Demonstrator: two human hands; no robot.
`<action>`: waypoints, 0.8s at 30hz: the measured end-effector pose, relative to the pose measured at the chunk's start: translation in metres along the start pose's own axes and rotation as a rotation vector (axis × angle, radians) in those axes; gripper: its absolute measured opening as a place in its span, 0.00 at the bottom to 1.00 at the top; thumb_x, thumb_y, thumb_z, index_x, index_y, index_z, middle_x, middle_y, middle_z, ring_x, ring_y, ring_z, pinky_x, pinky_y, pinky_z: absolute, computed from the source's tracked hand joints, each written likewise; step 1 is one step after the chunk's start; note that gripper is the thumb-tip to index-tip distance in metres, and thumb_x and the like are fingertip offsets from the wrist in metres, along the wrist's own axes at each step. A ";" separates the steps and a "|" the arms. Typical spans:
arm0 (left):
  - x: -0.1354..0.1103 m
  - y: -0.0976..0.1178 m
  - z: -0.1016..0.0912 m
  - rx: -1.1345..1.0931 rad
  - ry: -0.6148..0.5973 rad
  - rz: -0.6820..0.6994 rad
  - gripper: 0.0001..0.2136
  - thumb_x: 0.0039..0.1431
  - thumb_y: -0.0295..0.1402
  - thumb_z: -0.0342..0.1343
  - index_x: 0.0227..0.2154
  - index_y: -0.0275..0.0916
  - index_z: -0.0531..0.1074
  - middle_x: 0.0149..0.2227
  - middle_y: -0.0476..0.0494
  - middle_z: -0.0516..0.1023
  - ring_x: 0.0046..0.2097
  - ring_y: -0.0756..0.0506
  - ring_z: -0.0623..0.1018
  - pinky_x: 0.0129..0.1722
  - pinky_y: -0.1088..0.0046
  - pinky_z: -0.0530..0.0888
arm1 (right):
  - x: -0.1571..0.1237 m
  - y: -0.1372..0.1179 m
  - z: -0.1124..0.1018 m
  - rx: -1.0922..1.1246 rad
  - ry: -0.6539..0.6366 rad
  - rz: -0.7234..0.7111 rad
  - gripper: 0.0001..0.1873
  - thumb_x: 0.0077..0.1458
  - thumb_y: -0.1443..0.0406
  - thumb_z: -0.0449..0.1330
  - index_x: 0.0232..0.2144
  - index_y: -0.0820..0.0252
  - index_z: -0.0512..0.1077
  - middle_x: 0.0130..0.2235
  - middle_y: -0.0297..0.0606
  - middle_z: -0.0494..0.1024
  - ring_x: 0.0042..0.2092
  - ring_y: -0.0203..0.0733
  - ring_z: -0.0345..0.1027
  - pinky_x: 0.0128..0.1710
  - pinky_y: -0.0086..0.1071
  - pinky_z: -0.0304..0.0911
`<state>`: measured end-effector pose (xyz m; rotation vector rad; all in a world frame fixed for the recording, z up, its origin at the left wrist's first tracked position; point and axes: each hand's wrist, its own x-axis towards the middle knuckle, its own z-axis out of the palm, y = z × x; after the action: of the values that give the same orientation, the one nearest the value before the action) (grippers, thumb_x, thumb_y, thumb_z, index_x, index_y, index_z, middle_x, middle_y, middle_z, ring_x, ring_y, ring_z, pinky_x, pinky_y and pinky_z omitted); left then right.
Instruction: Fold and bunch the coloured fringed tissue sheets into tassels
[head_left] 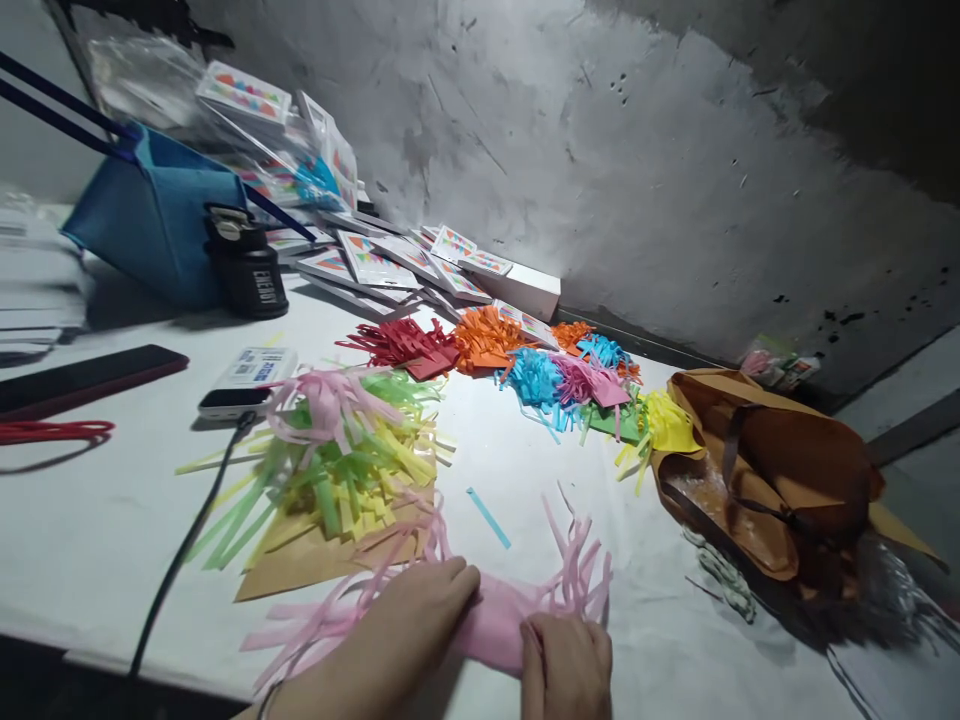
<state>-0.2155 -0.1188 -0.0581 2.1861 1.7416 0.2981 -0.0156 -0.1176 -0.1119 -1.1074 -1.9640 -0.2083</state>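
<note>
A pink tissue-paper tassel sheet (491, 622) lies on the white table, its middle uncut and its cut strips fanning out to both sides. My left hand (420, 610) is closed on the left part of the uncut middle. With fingers curled, my right hand (568, 660) grips the near right edge of the same sheet. Just beyond my left hand sits a pile of green and yellow fringed paper (360, 480), topped by a pink fringe bundle (330, 405), on brown paper (300, 568). A loose blue strip (487, 517) lies a little farther off.
Red (409, 350), orange (484, 340), blue (534, 380) and yellow fringe bundles (667, 425) line the far side. A brown bag (795, 470) stands right. A black bottle (244, 265), blue bag (165, 215), power bank (232, 400) with cable and printed packets (375, 262) are left and behind.
</note>
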 end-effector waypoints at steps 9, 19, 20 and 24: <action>0.022 0.003 -0.001 0.053 -0.016 -0.084 0.15 0.56 0.16 0.45 0.34 0.38 0.75 0.32 0.37 0.82 0.33 0.37 0.81 0.31 0.68 0.68 | 0.011 -0.007 0.008 -0.065 0.033 -0.133 0.11 0.64 0.70 0.53 0.44 0.58 0.73 0.40 0.44 0.81 0.44 0.52 0.75 0.55 0.52 0.55; 0.000 -0.007 0.014 0.060 0.383 0.382 0.11 0.55 0.29 0.67 0.40 0.43 0.73 0.50 0.42 0.79 0.52 0.34 0.73 0.60 0.48 0.54 | 0.007 -0.009 0.006 0.089 -0.008 -0.126 0.10 0.61 0.73 0.52 0.33 0.56 0.71 0.29 0.33 0.77 0.30 0.40 0.71 0.50 0.45 0.58; -0.002 -0.010 0.019 0.059 0.423 0.441 0.08 0.57 0.26 0.65 0.36 0.43 0.72 0.45 0.46 0.80 0.50 0.38 0.73 0.62 0.50 0.50 | 0.008 -0.011 0.005 0.104 -0.006 -0.117 0.10 0.62 0.71 0.51 0.35 0.56 0.72 0.31 0.35 0.78 0.32 0.41 0.73 0.52 0.46 0.56; -0.005 -0.023 0.036 0.020 0.504 0.521 0.10 0.63 0.24 0.61 0.27 0.42 0.70 0.30 0.53 0.77 0.39 0.45 0.71 0.61 0.58 0.49 | 0.008 -0.016 0.005 0.063 -0.025 -0.194 0.13 0.65 0.71 0.49 0.37 0.56 0.73 0.33 0.34 0.81 0.37 0.41 0.76 0.60 0.46 0.50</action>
<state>-0.2244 -0.1234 -0.0998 2.7202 1.3377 1.0347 -0.0328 -0.1198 -0.1055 -0.8826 -2.0870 -0.2348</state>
